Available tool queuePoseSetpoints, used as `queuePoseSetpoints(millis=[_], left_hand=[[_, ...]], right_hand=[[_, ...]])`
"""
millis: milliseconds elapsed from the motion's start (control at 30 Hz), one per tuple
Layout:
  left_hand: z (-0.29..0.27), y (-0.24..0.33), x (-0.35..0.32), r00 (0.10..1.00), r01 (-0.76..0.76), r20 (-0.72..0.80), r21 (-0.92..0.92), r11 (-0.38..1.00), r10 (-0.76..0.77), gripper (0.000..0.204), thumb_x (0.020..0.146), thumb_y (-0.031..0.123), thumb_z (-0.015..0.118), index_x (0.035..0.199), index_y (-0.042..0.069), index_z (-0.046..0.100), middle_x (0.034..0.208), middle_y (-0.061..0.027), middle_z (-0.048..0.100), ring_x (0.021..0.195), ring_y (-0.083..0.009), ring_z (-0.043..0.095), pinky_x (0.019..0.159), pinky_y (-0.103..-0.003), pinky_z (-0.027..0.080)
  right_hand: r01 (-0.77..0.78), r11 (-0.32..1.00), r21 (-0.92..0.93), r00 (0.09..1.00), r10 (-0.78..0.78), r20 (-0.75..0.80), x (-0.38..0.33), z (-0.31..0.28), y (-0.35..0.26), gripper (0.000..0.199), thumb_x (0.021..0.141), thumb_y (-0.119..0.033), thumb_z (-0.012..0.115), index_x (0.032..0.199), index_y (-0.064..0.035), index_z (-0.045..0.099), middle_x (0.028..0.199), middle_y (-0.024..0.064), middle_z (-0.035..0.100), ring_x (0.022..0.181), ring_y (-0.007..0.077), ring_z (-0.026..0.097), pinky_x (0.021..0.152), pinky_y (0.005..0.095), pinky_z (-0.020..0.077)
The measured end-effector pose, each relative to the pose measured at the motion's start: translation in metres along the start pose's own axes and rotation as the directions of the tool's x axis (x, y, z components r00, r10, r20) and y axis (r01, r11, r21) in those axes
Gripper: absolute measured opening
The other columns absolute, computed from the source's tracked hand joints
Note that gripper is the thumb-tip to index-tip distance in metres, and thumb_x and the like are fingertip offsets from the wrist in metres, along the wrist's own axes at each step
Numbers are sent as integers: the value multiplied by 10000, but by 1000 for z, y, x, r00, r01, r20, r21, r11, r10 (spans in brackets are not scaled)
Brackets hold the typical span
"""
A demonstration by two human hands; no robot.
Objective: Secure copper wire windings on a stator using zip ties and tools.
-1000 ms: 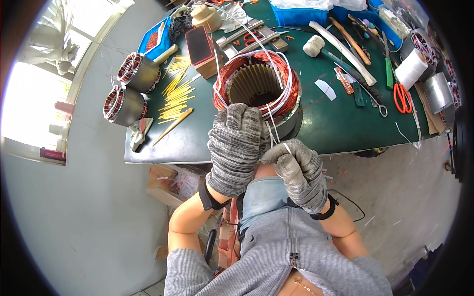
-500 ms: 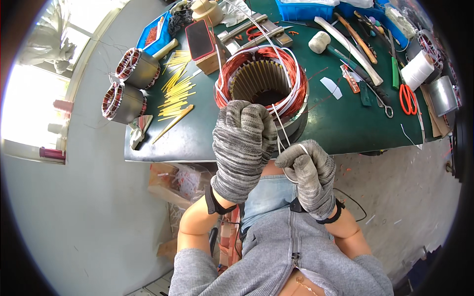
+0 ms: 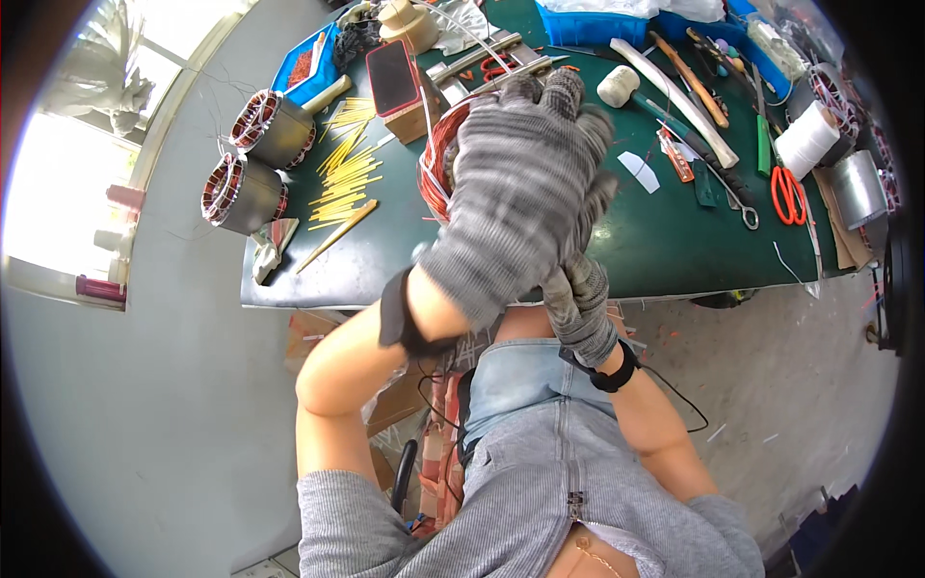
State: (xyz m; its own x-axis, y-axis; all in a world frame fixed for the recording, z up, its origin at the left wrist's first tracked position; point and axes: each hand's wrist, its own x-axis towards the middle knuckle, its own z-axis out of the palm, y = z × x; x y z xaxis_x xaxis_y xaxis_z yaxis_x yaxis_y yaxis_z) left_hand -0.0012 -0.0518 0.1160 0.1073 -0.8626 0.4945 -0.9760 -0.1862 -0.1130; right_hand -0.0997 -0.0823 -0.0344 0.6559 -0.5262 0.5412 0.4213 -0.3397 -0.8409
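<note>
A motor stator with red copper windings [image 3: 433,190] stands at the front of the green table, mostly hidden under my gloves. My left hand [image 3: 525,178], in a grey striped knit glove, lies across its top with fingers stretched out and apart, partly smeared by motion. Close below it, at the table's front edge, is my right hand [image 3: 583,303] in a similar glove. Its fingertips reach up behind the left hand, so their grip is hidden. The white cord around the winding ends is covered here.
Left stand two smaller stators [image 3: 275,130], beside yellow slot strips [image 3: 347,183] and a phone [image 3: 393,79] on a wooden block. To the right lie a white-headed mallet [image 3: 619,87], red-handled scissors [image 3: 788,196] and a white thread spool [image 3: 809,142]. Blue trays [image 3: 597,24] line the back.
My left hand has gone from a fist at the stator's near rim to spread fingers over its top. My right hand has shifted slightly left, its fingertips now behind the left.
</note>
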Motion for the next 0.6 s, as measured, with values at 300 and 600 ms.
queuePoseSetpoints(millis=[300, 600], left_hand=[[12, -13, -7, 991, -92, -131, -840, 535, -35, 194, 901, 170, 549, 932, 13, 660, 739, -80, 605, 646, -158, 560, 612, -282, 463], [35, -36, -118, 840, 161, 136, -987, 2, -525, 185, 978, 167, 504, 1052, 11, 571, 828, -46, 606, 777, -102, 555, 738, -253, 456]], right_hand=[[-167, 982, 90, 986, 168, 0, -2, -19, 4, 179, 940, -160, 506, 923, -40, 639, 800, 86, 654, 634, 136, 589, 599, 273, 465], [-154, 988, 13, 988, 154, -25, 1, -15, -9, 216, 906, -174, 498, 867, -29, 653, 753, 64, 643, 630, 131, 585, 592, 275, 464]])
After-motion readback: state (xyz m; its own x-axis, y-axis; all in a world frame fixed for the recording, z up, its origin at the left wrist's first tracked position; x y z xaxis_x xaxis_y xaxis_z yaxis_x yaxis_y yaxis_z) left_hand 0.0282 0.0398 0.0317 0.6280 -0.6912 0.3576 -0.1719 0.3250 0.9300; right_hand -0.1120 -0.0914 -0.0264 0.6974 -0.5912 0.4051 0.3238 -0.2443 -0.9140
